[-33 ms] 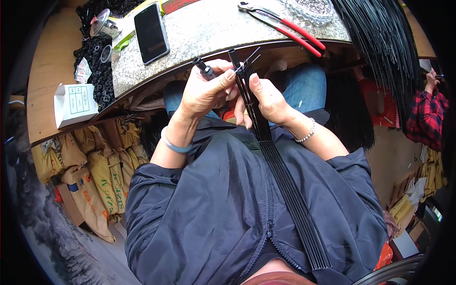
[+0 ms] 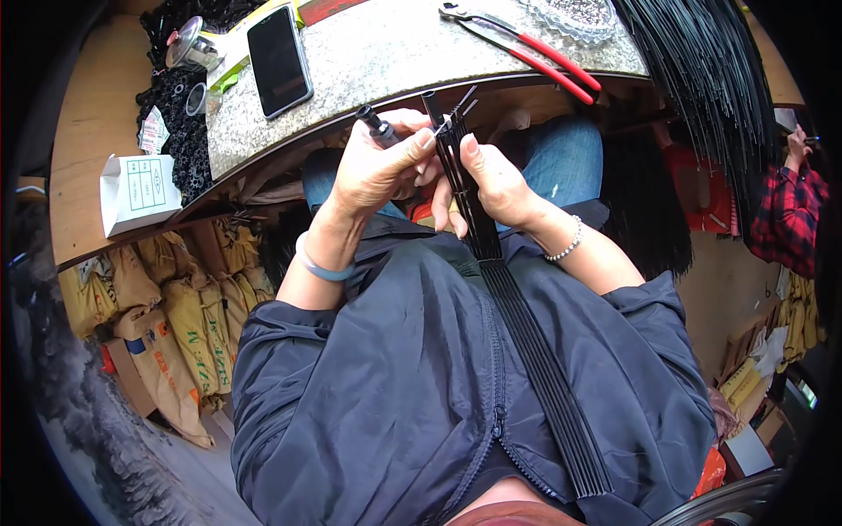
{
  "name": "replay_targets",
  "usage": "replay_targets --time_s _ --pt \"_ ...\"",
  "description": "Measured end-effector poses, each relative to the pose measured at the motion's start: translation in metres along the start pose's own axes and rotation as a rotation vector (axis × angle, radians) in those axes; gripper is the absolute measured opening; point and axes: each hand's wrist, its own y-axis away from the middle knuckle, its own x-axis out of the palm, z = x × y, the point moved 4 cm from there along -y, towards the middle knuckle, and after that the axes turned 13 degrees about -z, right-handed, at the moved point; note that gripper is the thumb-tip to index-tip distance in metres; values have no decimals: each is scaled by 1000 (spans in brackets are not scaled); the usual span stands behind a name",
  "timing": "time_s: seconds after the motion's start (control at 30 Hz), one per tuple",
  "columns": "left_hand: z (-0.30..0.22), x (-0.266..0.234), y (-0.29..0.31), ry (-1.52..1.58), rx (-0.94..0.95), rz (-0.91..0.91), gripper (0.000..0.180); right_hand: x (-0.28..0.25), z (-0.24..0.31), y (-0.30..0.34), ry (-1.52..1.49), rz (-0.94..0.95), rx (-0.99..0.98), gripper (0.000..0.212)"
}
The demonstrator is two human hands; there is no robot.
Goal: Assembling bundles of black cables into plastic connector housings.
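Note:
My left hand (image 2: 373,171) is closed, its thumb and finger pinching at the upper end of a bundle of thin black ribs (image 2: 544,377), like those of an umbrella frame. A short black ringed cylinder (image 2: 377,127) sticks out of the same hand. Beside the pinch, a black tube end (image 2: 430,103) points up. My right hand (image 2: 500,184) is closed round the other side of the bundle, thumb up along it; its other fingers are partly hidden. Several rib tips fan out above the thumbs. The bundle runs down across my dark jacket, its lower end lying near my chest.
On the speckled worktop (image 2: 368,66) lie a phone (image 2: 279,61), red-handled pliers (image 2: 535,54) and a clear dish of small parts (image 2: 574,16). Black ribs (image 2: 702,70) hang at the right. A white box (image 2: 140,193) and small black parts (image 2: 171,96) are left. A person in a checked sleeve (image 2: 789,215) sits far right.
The loose rib tips above my thumbs have shifted very slightly to the left. Both hands keep their hold and place.

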Motion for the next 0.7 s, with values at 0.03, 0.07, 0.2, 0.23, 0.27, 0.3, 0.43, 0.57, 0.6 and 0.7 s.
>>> replay_targets --time_s 0.03,0.07,0.2,0.23,0.27,0.3,0.43,0.57,0.6,0.7 --pt "-3 6 0 1 21 -11 16 0 1 -1 0 0 1 73" --pt "-3 6 -1 2 21 -12 16 2 2 -1 -26 25 15 72" --pt "-8 2 -7 -188 35 -87 27 -8 -9 -5 14 -31 25 69" --pt "-11 -1 -8 -149 53 -145 33 -7 -13 -7 -63 -68 69 66" --pt "-15 -6 -10 -108 72 -203 39 -5 -13 -7 -61 -63 68 66" --pt "-21 -12 -15 -16 191 -187 47 -4 -12 -6 -37 -77 53 65" --pt "-50 9 -16 62 276 -180 36 -3 -9 -7 11 -102 -6 63" --pt "-50 33 -19 75 171 -98 33 0 -8 -6 49 -117 -3 63" --pt "-48 29 -20 74 174 -99 33 0 -7 -6 31 -120 -10 63" --pt "-41 25 -24 -42 155 -85 37 -1 -6 -5 16 -142 -14 63"
